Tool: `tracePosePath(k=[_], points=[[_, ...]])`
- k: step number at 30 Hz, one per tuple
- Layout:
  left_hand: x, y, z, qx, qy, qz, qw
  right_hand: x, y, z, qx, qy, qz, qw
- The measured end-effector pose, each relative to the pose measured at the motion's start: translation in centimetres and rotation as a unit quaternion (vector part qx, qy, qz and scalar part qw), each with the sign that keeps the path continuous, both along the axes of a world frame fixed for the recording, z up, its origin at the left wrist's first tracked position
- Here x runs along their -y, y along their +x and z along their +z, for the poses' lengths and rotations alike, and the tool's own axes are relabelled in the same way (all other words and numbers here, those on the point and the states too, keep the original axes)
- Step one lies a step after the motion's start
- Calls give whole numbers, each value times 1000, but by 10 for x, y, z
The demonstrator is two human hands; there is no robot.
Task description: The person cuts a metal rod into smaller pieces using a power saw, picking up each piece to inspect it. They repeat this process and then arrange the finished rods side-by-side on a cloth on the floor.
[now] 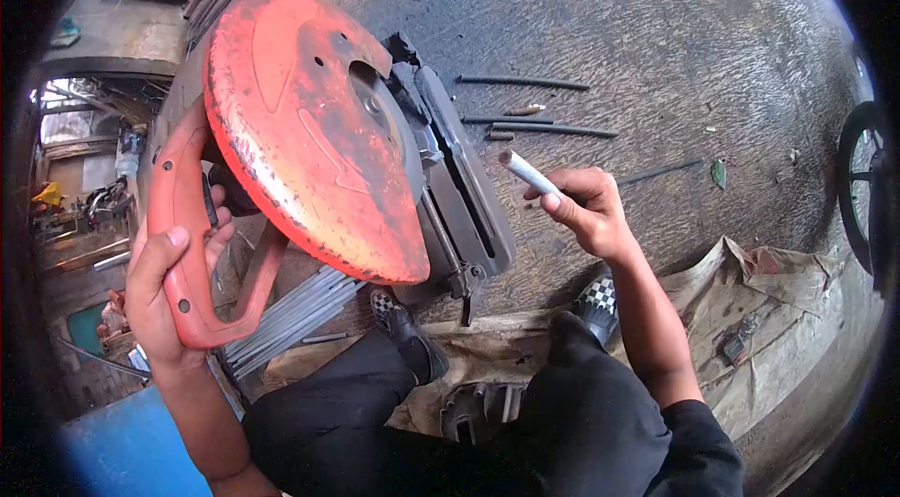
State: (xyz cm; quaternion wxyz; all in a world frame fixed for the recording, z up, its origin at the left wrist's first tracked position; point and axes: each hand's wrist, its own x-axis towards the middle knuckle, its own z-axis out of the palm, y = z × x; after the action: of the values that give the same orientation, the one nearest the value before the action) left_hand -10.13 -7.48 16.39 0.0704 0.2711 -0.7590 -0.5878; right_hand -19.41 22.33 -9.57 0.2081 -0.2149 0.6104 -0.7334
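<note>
My left hand is wrapped round the orange handle of a cut-off saw, its fingers at the trigger side. The saw's worn orange guard covers most of the cutting disc. Beneath and to the right of the guard lies the saw's dark base with its vise. Out to the right, my right hand pinches a short grey metal tube between thumb and fingers. The tube's near end is hidden in the hand, and its open far end points up and left toward the saw.
Several dark rods lie on the floor beyond the vise. A bundle of grey tubes rests left of my feet. A crumpled tarp spreads at the right, near a dark wheel. Cluttered shelves stand at the left.
</note>
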Motion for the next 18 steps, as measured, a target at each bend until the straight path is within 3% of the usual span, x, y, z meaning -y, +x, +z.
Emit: tracePosePath(k=[8,10,15,18], points=[[-2,-1,-1,0,-6,12,1000,-3,1,4,41,-25,16,999],[0,0,0,8,-6,4,1000,2,1,7,-10,105,-28,994],[15,4,5,46,-6,-41,998,26,-13,-14,-164,218,-73,959],[8,2,4,43,3,-20,999,37,-27,-31,-284,287,-104,909]])
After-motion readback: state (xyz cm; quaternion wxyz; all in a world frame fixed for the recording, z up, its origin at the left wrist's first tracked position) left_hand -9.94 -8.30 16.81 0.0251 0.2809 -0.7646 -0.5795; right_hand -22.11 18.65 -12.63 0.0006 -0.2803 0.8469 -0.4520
